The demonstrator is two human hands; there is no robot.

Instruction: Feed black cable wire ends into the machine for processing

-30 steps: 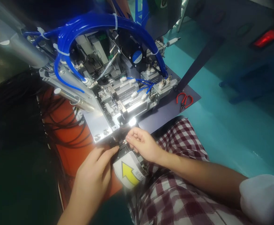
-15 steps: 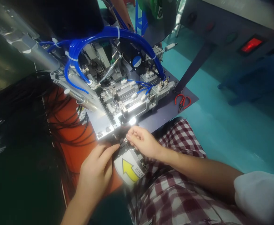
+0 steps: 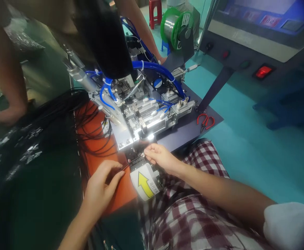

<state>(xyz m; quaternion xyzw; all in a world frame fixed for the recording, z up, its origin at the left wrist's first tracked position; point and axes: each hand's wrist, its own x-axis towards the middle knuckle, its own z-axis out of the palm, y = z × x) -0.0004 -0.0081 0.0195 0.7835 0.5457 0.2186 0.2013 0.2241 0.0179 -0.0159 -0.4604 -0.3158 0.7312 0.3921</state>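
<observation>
Yellow arrow (image 3: pixel 146 184), characters "运行方" (image 3: pixel 153 188) on white label (image 3: pixel 135 180), screen (image 3: pixel 266 17) lettering blurred

You have white glare at the front of the machine (image 3: pixel 154 122), just above your right hand (image 3: pixel 160 158); the far left sinks into blurry dimness, the switch (image 3: pixel 263 72) glows red, your sleeve (image 3: pixel 289 222) looks soft, and the top right corner darkens.

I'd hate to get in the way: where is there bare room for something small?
The dark base plate has a bare strip between the silver machine parts and the red-handled tool. An orange patch lies between the left hand and the arrow label. It is crowded around blue tubes and black cables.
</observation>
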